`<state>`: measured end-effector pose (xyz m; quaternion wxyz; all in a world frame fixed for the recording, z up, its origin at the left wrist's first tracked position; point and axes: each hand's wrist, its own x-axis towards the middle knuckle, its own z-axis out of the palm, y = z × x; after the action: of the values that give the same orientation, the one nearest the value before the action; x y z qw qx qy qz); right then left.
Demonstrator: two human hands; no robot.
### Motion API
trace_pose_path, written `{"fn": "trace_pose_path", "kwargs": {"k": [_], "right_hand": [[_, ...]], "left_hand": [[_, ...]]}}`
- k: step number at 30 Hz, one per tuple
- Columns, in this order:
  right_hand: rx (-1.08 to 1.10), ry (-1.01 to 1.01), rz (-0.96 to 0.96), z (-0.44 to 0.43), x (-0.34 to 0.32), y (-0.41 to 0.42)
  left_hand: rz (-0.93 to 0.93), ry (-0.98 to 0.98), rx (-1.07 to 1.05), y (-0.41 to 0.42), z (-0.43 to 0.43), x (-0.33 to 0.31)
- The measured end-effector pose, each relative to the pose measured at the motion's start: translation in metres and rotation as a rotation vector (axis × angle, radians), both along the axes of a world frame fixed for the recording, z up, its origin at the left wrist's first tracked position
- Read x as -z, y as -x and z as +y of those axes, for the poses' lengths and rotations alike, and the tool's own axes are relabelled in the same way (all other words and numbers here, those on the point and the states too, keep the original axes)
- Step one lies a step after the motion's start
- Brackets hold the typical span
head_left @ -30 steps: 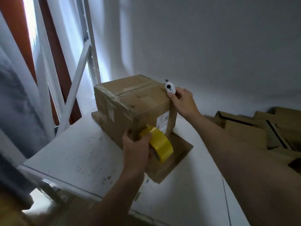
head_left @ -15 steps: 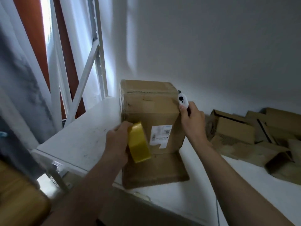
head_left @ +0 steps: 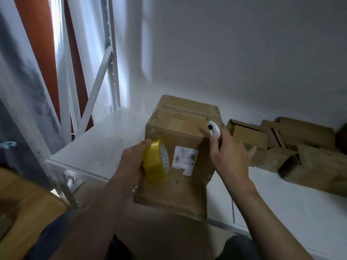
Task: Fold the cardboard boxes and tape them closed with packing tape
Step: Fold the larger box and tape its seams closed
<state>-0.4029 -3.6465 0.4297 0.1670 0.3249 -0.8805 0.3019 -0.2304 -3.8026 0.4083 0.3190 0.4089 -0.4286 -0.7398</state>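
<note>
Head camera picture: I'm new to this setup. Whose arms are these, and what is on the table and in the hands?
No machine here: a person works bare-handed, filmed by one head-worn camera looking down. The left hand grips a yellow tape roll in front of a closed cardboard box. The right hand pinches a small white tool, perhaps a cutter, at the box's top edge. The box stands on a flat cardboard sheet on the white table; more boxes lie at the right.

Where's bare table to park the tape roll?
Bare table left of the box, out to the rack upright. Also the near-right stretch before the cardboard pile. Crowded: that pile by the wall, and the flap in front of the box.
</note>
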Motion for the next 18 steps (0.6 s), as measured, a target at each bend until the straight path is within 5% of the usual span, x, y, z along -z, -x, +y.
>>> {"fn": "trace_pose_path", "kwargs": {"k": [5, 10, 18], "right_hand": [[-0.259, 0.038, 0.183, -0.018, -0.033, -0.015], [-0.654, -0.027, 0.021, -0.072, -0.051, -0.036], [-0.754, -0.028, -0.080, -0.120, -0.032, -0.038]], "left_hand": [[-0.083, 0.124, 0.005, -0.003, -0.006, 0.009], [-0.089, 0.128, 0.100, -0.009, -0.006, 0.013], [0.003, 0.089, 0.154, -0.011, -0.015, 0.025]]}}
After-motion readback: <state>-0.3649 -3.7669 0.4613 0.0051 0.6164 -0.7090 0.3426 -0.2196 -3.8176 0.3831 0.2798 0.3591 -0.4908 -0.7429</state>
